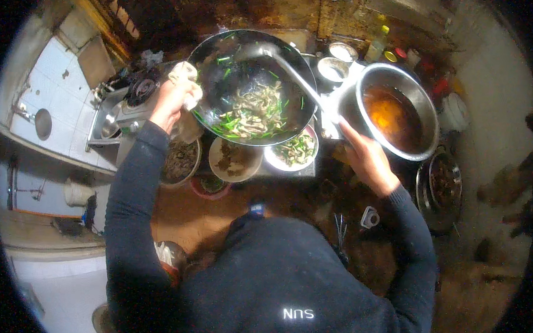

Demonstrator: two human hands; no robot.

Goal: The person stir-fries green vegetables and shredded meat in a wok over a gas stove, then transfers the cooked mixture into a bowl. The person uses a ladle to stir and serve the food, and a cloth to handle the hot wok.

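With a pale cloth (185, 80) between palm and rim, my left hand (169, 100) grips the left edge of a large black wok (234, 82). Inside the wok, pale strips of food with green stalks (255, 112) lie toward the near side. My right hand (368, 157) holds the handle of a metal ladle (297, 76), whose bowl rests against the far part of the wok. Just below the wok's right rim, a white bowl (292, 167) holds similar pale and green food, partly covered by the wok.
A deep metal pot (430, 138) of orange-brown liquid stands right of the wok. Near the wok are a bowl of brown food (232, 178), a bowl of dark food (199, 163) and a small red bowl (196, 191). Farther back stand small metal bowls (333, 69) and a yellow-capped bottle (377, 44).
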